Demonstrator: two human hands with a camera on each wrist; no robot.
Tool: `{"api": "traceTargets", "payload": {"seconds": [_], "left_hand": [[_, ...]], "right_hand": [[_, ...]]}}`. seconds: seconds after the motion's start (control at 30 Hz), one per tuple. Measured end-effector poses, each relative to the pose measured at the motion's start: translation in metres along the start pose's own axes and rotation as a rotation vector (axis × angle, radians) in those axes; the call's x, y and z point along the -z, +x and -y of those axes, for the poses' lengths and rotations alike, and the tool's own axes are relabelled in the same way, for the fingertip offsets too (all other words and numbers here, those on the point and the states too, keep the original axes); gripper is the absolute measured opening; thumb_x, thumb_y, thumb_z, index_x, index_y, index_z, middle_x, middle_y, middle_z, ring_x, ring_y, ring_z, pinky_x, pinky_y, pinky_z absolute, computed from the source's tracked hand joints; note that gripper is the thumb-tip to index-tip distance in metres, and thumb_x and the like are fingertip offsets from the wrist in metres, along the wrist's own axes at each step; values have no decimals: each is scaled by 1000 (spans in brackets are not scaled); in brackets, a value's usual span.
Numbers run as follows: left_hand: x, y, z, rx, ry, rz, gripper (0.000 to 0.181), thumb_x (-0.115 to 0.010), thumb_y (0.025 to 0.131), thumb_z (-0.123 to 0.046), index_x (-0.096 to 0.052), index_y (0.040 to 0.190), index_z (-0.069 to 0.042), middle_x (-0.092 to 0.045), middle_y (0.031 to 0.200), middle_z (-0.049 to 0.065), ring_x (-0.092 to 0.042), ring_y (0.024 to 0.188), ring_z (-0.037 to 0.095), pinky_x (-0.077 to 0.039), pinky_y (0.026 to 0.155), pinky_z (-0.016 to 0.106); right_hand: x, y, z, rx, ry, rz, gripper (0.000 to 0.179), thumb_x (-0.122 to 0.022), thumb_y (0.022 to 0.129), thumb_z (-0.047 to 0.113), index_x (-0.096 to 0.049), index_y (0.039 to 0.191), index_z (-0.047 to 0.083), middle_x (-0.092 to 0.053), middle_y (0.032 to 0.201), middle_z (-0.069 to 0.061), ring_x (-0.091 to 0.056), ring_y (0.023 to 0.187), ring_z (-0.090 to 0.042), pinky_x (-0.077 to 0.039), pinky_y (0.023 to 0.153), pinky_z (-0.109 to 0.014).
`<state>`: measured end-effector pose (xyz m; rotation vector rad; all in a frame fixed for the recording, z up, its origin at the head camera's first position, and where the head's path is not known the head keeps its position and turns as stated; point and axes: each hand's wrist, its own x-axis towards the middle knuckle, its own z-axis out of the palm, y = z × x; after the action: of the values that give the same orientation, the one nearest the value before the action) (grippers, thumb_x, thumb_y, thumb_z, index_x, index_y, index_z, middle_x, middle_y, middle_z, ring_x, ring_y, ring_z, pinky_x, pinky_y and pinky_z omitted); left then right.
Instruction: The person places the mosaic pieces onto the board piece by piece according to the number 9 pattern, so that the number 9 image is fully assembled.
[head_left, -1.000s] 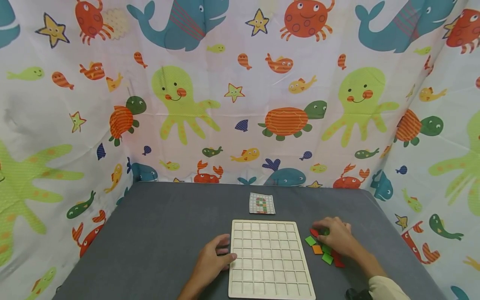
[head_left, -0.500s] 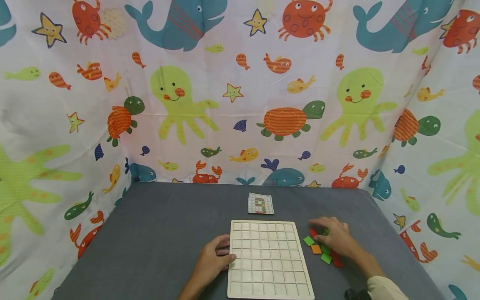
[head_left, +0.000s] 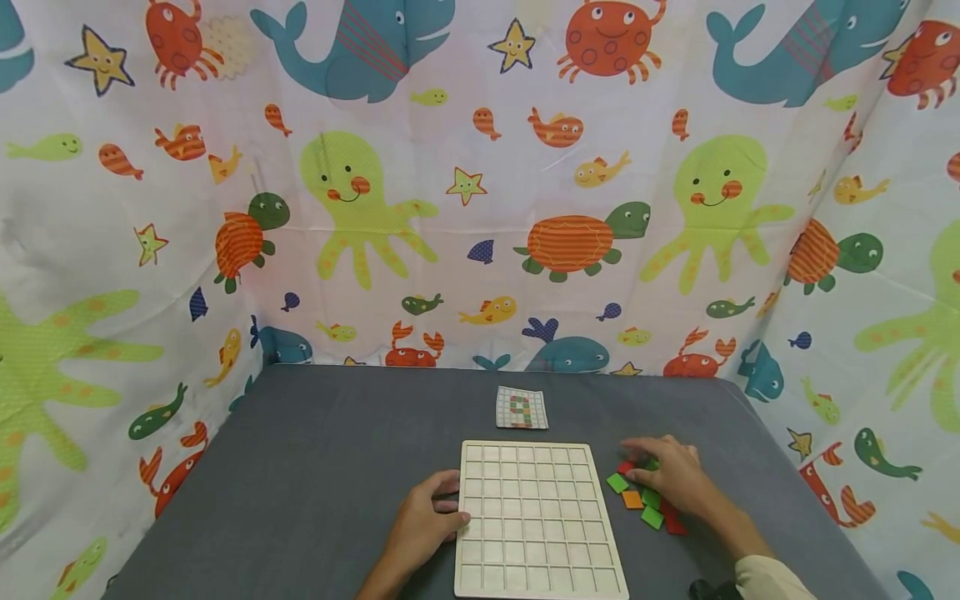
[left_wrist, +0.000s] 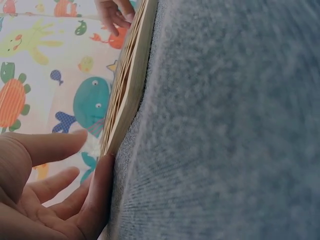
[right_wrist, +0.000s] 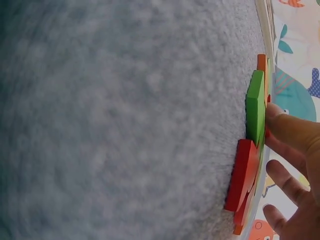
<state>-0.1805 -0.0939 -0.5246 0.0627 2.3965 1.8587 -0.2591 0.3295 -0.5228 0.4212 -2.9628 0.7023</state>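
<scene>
A pale wooden grid board [head_left: 536, 517] lies on the grey table. At its left edge is my left hand [head_left: 426, 517], thumb by the rim; in the left wrist view a lower finger of that hand [left_wrist: 47, 195] touches the board's side [left_wrist: 132, 95], the others spread loosely. Right of the board, my right hand [head_left: 671, 471] bends over loose coloured tiles, thumb and index finger at a red tile [head_left: 625, 467], which they seem to pinch. In the right wrist view, the thumb of that hand [right_wrist: 300, 165] is at the row of tiles, beside a green tile [right_wrist: 256, 107]; fingers partly hide the pieces.
A card with a coloured grid pattern [head_left: 521, 407] lies behind the board. Near the right hand are an orange tile [head_left: 632, 499], several green tiles and more red tiles [head_left: 673, 522]. A curtain printed with sea animals [head_left: 465, 242] hangs around the table.
The head view has shifted slightly. My right fingers have moved a little over the red tile; the left hand stays by the board's edge.
</scene>
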Motion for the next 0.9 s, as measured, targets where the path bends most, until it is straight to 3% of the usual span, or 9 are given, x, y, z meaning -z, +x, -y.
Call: {"api": "traceTargets", "payload": {"seconds": [0.23, 0.53, 0.77, 0.9], "left_hand": [[0, 2, 1, 4, 0, -11, 68, -78, 77, 11, -62, 142, 2, -65, 137, 26, -71, 111, 34, -64, 67, 37], [-1, 4, 3, -7, 27, -17, 72, -75, 71, 19, -65, 139, 1, -65, 137, 23, -71, 109, 34, -63, 65, 37], [1, 4, 6, -27, 3, -13, 74, -76, 68, 20, -65, 138, 2, -67, 134, 23, -72, 105, 30, -63, 65, 37], [3, 4, 7, -29, -13, -6, 75, -78, 68, 20, -65, 139, 1, -67, 135, 23, -72, 105, 31, -63, 65, 37]], "right_hand": [[1, 0, 2, -8, 19, -14, 47, -85, 90, 24, -73, 134, 14, -76, 103, 8, -55, 100, -19, -28, 78, -41], [3, 0, 17, 21, 80, -84, 50, -86, 90, 22, -71, 136, 9, -75, 107, 1, -65, 100, -20, -57, 86, -46], [1, 1, 31, 16, 168, -111, 50, -86, 90, 20, -71, 135, 7, -74, 112, -5, -68, 88, -15, -59, 71, -26], [-1, 4, 37, 7, 222, -109, 49, -85, 91, 19, -70, 135, 6, -73, 110, -7, -68, 85, -15, -58, 67, -24]]}}
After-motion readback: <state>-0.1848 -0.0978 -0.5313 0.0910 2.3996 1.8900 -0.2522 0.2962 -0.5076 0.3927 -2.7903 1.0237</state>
